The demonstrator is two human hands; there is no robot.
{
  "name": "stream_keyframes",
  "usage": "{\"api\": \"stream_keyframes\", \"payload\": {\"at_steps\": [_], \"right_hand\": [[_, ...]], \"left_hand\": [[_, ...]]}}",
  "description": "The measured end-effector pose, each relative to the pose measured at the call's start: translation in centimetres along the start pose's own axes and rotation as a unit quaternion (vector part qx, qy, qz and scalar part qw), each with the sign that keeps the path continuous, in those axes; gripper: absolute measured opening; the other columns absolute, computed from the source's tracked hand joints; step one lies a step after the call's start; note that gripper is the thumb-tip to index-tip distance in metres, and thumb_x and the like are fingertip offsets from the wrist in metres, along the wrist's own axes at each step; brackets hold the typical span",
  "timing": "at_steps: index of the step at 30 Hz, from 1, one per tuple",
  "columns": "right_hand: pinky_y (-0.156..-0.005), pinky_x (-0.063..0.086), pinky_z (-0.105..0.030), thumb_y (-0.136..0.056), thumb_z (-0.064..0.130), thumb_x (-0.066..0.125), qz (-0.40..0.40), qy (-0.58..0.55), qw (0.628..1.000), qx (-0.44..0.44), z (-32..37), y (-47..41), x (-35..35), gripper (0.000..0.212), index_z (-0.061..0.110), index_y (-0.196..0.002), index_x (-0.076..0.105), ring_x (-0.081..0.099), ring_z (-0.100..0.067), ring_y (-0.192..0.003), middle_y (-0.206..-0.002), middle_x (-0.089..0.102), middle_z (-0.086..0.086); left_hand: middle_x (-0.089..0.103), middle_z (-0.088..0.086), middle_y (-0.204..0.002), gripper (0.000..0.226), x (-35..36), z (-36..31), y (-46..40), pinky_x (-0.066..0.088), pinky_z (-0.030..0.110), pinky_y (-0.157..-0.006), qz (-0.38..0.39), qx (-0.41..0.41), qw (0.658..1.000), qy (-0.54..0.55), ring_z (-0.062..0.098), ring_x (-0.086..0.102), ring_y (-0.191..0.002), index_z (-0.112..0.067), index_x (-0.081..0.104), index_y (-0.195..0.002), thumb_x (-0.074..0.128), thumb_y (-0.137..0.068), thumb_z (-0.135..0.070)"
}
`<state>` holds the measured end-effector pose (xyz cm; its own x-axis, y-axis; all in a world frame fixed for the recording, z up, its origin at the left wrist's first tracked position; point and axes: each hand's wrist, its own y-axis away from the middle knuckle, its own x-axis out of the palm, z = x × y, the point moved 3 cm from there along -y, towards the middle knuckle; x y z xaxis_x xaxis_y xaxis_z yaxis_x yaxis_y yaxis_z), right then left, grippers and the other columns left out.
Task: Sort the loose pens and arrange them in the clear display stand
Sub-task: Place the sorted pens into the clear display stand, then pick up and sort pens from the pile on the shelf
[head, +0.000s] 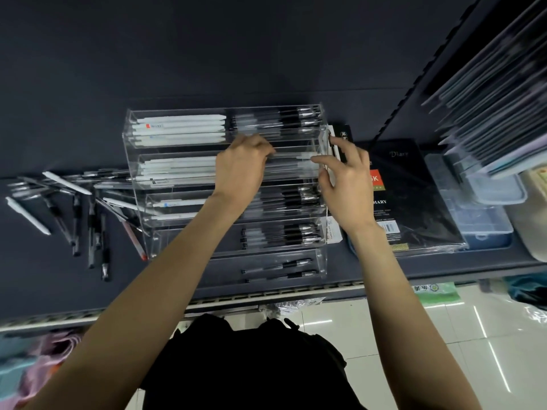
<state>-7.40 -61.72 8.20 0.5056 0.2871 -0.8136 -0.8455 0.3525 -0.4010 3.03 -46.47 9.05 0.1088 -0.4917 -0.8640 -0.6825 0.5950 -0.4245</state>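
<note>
1. The clear display stand (225,184) occupies the middle of the dark shelf (88,113); its stepped tiers are open from above.
2. The left hand (239,167) and the right hand (346,179) are both over the second tier from the far side, so the way into it is blocked.
3. Loose pens (77,208) lie scattered just left of the stand.
4. A diary (408,202) and plastic boxes (485,214) fill the shelf on the right.
5. Far behind the stand, the shelf surface is bare.
</note>
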Motion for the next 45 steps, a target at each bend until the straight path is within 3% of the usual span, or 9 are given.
{"api": "stream_keyframes", "payload": {"at_steps": [6,12,17,22,25,28,33,39,45], "right_hand": [[-0.095,0.043,-0.049,-0.087,0.019,0.054,0.011,0.088,0.996,-0.018,0.3,0.6,0.6,0.027,0.013,-0.109,0.068,0.043,-0.039,-0.122,-0.132,0.052,-0.014],[-0.099,0.040,-0.046,-0.093,0.022,0.050,-0.032,0.042,0.998,-0.017,1.3,1.6,-1.1,0.029,0.011,-0.115,0.065,0.043,-0.035,-0.121,-0.130,0.053,-0.015],[-0.096,0.042,-0.038,-0.095,0.017,0.049,-0.040,-0.080,0.995,-0.052,6.9,3.3,-2.3,0.027,0.010,-0.117,0.063,0.049,-0.024,-0.113,-0.119,0.060,-0.007],[-0.071,0.054,-0.033,-0.094,0.016,0.051,0.097,-0.225,0.967,-0.074,16.2,6.5,1.9,0.025,0.016,-0.115,0.064,0.066,-0.015,-0.080,-0.092,0.070,0.002],[-0.064,0.054,-0.036,-0.092,0.020,0.051,0.207,-0.211,0.950,-0.101,22.8,8.7,7.0,0.022,0.022,-0.106,0.066,0.066,-0.015,-0.073,-0.093,0.070,0.005],[-0.077,0.052,-0.037,-0.093,0.020,0.050,0.320,-0.145,0.932,-0.094,28.1,10.3,12.7,0.026,0.021,-0.116,0.063,0.063,-0.019,-0.094,-0.115,0.062,0.003],[-0.094,0.047,-0.041,-0.091,0.028,0.054,0.318,0.035,0.945,-0.073,31.4,10.0,20.7,0.038,0.014,-0.127,0.054,0.047,-0.029,-0.119,-0.135,0.046,-0.008],[-0.090,0.044,-0.045,-0.086,0.056,0.054,0.324,0.143,0.935,0.006,33.4,9.5,24.7,0.061,0.009,-0.124,0.051,0.049,-0.036,-0.112,-0.125,0.050,-0.016],[-0.079,0.051,-0.043,-0.093,0.038,0.055,0.352,0.145,0.920,0.088,35.1,8.9,25.6,0.048,0.008,-0.126,0.036,0.054,-0.032,-0.113,-0.128,0.046,-0.015]], "left_hand": [[0.052,0.013,-0.125,0.027,0.8,-0.3,0.7,0.056,0.044,-0.077,0.104,-0.002,0.995,0.007,0.029,0.064,-0.094,-0.005,0.068,-0.110,0.053,-0.090,0.003],[0.052,0.017,-0.125,0.034,0.5,0.1,2.0,0.057,0.035,-0.077,0.073,0.068,0.992,0.075,0.024,0.065,-0.094,-0.002,0.060,-0.120,0.041,-0.094,-0.014],[0.068,0.010,-0.100,0.024,-4.8,2.1,5.8,0.050,0.032,-0.079,-0.101,0.115,0.980,0.129,0.024,0.061,-0.089,-0.005,0.068,-0.109,0.052,-0.091,-0.002],[0.062,0.006,-0.062,0.019,-11.7,9.7,16.0,0.036,0.031,-0.069,-0.231,-0.068,0.967,0.085,0.016,0.048,-0.068,-0.013,0.066,-0.096,0.047,-0.091,-0.013],[0.064,0.006,-0.071,0.021,-13.3,17.8,22.1,0.036,0.025,-0.065,-0.123,-0.273,0.951,0.082,0.020,0.054,-0.067,-0.016,0.068,-0.098,0.049,-0.090,-0.021],[0.068,0.003,-0.088,0.019,-12.4,26.1,26.0,0.049,0.031,-0.068,0.024,-0.383,0.921,0.072,0.026,0.067,-0.074,-0.018,0.067,-0.101,0.062,-0.084,-0.012],[0.057,0.015,-0.118,0.040,-10.5,33.8,26.3,0.044,0.044,-0.083,0.092,-0.405,0.909,0.041,0.036,0.051,-0.112,-0.012,0.057,-0.123,0.064,-0.086,-0.026],[0.038,0.021,-0.129,0.064,-9.0,38.1,23.9,0.039,0.049,-0.094,0.113,-0.462,0.879,0.029,0.039,0.037,-0.114,-0.027,0.035,-0.142,0.054,-0.087,-0.055],[0.038,0.012,-0.133,0.068,-8.2,37.5,22.9,0.034,0.040,-0.098,0.152,-0.414,0.897,-0.019,0.032,0.036,-0.120,-0.021,0.048,-0.128,0.056,-0.079,-0.066]]}}
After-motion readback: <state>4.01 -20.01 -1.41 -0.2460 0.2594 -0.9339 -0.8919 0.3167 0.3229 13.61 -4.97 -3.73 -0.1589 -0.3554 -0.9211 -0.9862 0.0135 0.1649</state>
